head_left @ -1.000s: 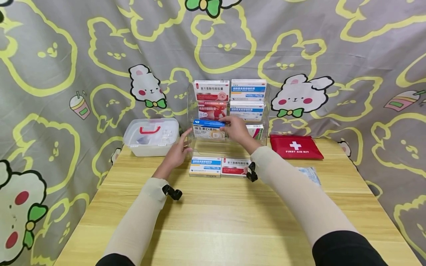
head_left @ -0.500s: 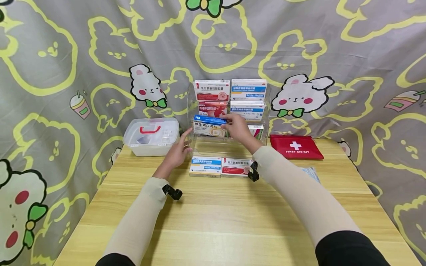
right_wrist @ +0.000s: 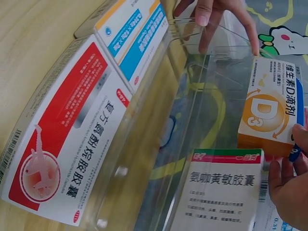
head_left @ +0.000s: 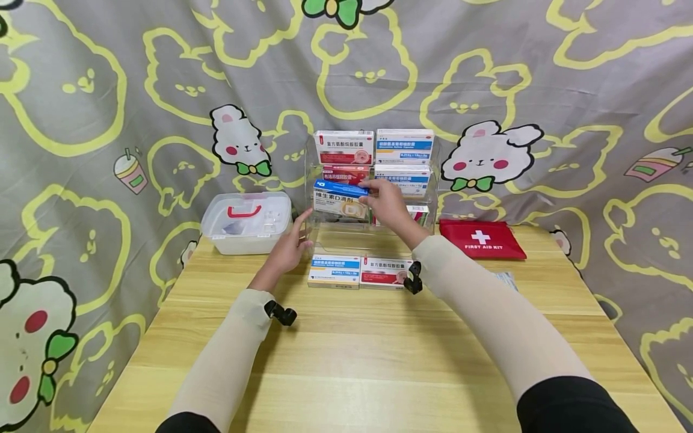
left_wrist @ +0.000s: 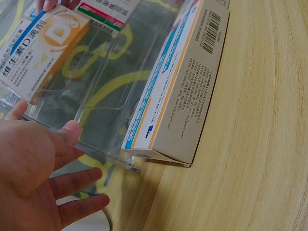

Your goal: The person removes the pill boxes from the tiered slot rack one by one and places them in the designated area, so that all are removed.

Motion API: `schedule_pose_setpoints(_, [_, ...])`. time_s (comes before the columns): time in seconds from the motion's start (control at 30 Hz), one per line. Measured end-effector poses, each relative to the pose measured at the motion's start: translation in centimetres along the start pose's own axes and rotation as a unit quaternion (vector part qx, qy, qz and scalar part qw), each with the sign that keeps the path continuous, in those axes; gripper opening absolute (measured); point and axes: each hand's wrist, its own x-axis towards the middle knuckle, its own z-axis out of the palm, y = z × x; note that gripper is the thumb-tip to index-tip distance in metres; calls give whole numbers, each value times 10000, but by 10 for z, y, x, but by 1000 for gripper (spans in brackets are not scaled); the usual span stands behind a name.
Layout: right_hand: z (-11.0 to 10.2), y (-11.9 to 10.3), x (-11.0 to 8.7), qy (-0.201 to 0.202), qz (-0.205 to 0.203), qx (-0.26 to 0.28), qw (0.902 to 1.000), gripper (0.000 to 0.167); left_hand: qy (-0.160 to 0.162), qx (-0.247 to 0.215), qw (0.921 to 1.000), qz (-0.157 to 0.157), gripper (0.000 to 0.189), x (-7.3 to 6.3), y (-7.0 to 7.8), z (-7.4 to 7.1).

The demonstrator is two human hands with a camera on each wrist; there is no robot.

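My right hand [head_left: 387,201] pinches the right end of a blue-topped white and orange vitamin D drops box [head_left: 338,199]. In the right wrist view its "D3" end faces the camera, with my fingers at the lower edge. The box is tilted in front of a clear tiered display rack [head_left: 346,240]. At the rack's left side my left hand [head_left: 289,245] has its fingers spread and extended, its fingertips by the clear plastic. Beside the vitamin box, a white, green and red medicine box [right_wrist: 219,187] stands in the rack, mostly hidden by my right hand in the head view.
Red-and-white [head_left: 346,148], blue-and-white [head_left: 404,147] and red [head_left: 346,175] medicine boxes fill the upper tiers. On the table, a blue-and-white box [head_left: 334,272] and a red-and-white box [head_left: 385,272] lie before the rack. A lidded plastic case [head_left: 246,222] and a red first aid pouch [head_left: 480,239] flank it.
My right hand has lifted the vitamin D box upward from its tier, and the box now tilts, its left end higher. My left hand has stayed in place.
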Motion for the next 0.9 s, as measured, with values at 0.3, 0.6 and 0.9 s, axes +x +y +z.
schedule_pose_setpoints(0.3, [-5,-10,-2,77,-61,77,9999,38,28,-52,10000,31,89,-1,3,-1])
schedule_pose_setpoints(0.6, [-13,-15,-7,48,-175,198,9996,39,45,-55,10000,61,88,-1,2,0])
schedule_pose_setpoints(0.9, [-22,-13,-17,50,-268,160,9995,39,44,-7,10000,75,90,0,1,0])
